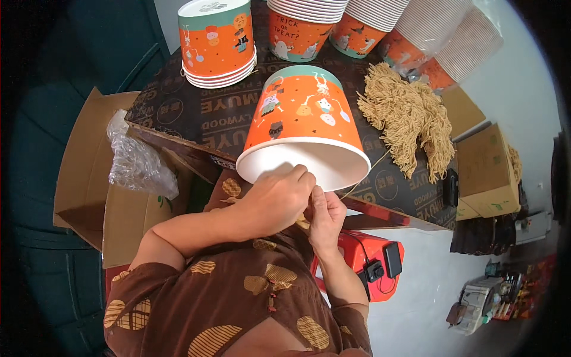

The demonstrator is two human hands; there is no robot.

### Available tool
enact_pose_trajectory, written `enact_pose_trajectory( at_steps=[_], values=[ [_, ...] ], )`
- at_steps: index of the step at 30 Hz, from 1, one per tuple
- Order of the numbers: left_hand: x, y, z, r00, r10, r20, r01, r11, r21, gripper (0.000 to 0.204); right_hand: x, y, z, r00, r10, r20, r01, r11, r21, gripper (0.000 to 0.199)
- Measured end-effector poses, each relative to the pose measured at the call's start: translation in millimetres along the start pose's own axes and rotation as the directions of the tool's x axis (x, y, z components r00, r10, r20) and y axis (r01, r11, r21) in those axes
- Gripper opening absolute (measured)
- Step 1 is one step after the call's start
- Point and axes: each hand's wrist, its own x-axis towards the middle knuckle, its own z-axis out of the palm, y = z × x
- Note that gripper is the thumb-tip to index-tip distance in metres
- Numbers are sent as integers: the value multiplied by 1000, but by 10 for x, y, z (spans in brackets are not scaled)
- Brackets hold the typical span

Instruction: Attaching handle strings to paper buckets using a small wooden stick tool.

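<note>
An orange paper bucket (303,113) with a teal band and cartoon figures lies on its side on the dark plywood table (196,113), its white open mouth facing me. My left hand (279,196) grips the bucket's lower rim with pinched fingers. Pressed against it from the right, my right hand (324,217) pinches a thin tan string (372,169) at that same rim. The string runs off to the right toward a heap of tan cords (407,116).
Stacks of matching orange buckets (217,41) stand along the table's far edge. An open cardboard box (89,178) with a clear plastic bag (134,157) sits at left. Closed cartons (488,172) are at right, a red stool (375,262) below the table.
</note>
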Motion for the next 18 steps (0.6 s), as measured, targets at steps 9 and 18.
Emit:
enact_pose_trajectory(
  at_steps=[9,18],
  values=[
    [14,-1,7,1000,14,-19,-16,998,-67,15,19,-62,27,998,32,-49,-31,999,18,40],
    [122,3,-79,998,25,63,-29,998,61,13,26,-73,54,995,67,-67,-64,996,56,39]
  ],
)
